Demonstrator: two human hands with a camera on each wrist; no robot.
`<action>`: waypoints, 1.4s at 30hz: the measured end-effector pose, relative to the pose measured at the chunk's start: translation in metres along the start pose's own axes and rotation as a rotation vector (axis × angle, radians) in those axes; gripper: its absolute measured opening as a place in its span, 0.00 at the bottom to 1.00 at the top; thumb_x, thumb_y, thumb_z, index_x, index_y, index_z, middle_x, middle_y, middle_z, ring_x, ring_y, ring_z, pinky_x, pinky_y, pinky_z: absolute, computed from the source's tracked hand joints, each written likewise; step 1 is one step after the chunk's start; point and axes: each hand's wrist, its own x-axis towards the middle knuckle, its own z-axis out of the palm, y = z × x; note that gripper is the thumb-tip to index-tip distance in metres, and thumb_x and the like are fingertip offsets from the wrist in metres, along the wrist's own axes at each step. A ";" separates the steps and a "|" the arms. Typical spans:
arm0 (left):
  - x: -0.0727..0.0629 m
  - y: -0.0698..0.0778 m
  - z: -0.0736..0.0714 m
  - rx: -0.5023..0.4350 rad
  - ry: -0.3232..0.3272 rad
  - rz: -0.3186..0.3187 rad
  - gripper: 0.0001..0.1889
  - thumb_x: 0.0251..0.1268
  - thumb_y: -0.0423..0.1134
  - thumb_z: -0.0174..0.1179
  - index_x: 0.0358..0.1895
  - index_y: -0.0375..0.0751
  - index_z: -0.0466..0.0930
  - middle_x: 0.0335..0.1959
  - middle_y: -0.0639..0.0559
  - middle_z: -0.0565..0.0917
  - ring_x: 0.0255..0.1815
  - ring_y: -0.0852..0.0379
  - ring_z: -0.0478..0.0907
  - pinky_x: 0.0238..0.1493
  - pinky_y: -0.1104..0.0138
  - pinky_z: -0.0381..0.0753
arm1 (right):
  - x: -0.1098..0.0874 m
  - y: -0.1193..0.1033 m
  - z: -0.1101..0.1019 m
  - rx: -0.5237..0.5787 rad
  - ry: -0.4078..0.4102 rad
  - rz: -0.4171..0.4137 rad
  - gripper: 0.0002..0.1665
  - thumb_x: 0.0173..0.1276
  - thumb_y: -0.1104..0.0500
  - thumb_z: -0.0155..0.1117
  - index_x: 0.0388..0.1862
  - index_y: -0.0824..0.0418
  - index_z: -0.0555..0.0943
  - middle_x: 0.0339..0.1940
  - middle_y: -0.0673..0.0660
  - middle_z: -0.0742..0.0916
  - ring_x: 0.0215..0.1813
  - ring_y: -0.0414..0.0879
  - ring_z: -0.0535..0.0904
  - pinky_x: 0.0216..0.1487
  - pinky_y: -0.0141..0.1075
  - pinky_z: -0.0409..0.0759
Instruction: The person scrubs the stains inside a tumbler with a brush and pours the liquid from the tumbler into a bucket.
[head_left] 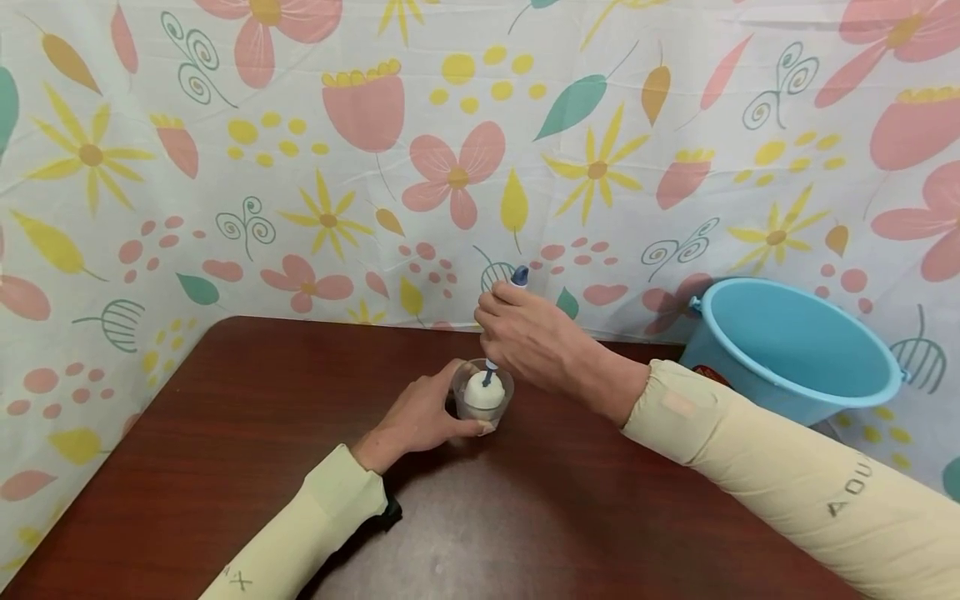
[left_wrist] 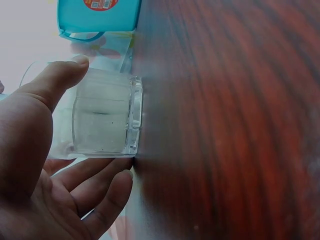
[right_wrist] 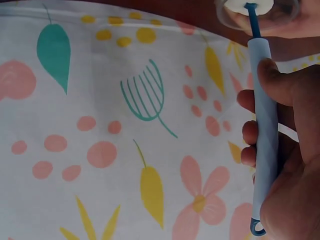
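A clear plastic cup (head_left: 491, 414) stands upright on the dark wooden table (head_left: 247, 400). My left hand (head_left: 423, 412) grips its sides, thumb on one side and fingers on the other, as the cup (left_wrist: 100, 117) also shows in the left wrist view. Inside the cup sits the white sponge head (head_left: 483, 390) of a cup brush. My right hand (head_left: 536, 333) holds that brush near upright from above, fingers wrapped round the pale blue handle (right_wrist: 262, 100). A dark blue stem joins handle and sponge, and a hanging loop (right_wrist: 257, 228) pokes out at the other end.
A light blue bucket (head_left: 772, 396) with a red label stands at the back right, beyond my right forearm. Behind the table hangs a white cloth (head_left: 420, 92) printed with flowers and leaves, close to the table's back edge.
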 end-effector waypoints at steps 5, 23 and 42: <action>0.001 0.001 -0.001 -0.009 -0.008 0.003 0.43 0.55 0.64 0.79 0.72 0.57 0.71 0.52 0.60 0.86 0.49 0.63 0.83 0.49 0.63 0.82 | -0.001 0.001 0.003 0.013 -0.007 0.023 0.06 0.72 0.60 0.70 0.34 0.56 0.90 0.35 0.56 0.81 0.44 0.52 0.73 0.55 0.44 0.65; 0.000 0.000 -0.002 -0.008 -0.006 -0.010 0.44 0.54 0.63 0.80 0.73 0.57 0.70 0.52 0.61 0.86 0.49 0.63 0.83 0.49 0.63 0.82 | -0.004 0.014 -0.004 0.027 0.042 -0.026 0.07 0.71 0.60 0.67 0.33 0.56 0.88 0.33 0.55 0.79 0.43 0.52 0.70 0.57 0.45 0.64; -0.001 0.000 -0.001 -0.017 -0.016 -0.014 0.45 0.55 0.62 0.80 0.74 0.55 0.69 0.53 0.60 0.86 0.51 0.62 0.83 0.53 0.62 0.82 | -0.009 0.039 -0.025 0.045 0.085 0.014 0.10 0.65 0.54 0.67 0.28 0.59 0.83 0.35 0.56 0.82 0.45 0.54 0.74 0.57 0.46 0.67</action>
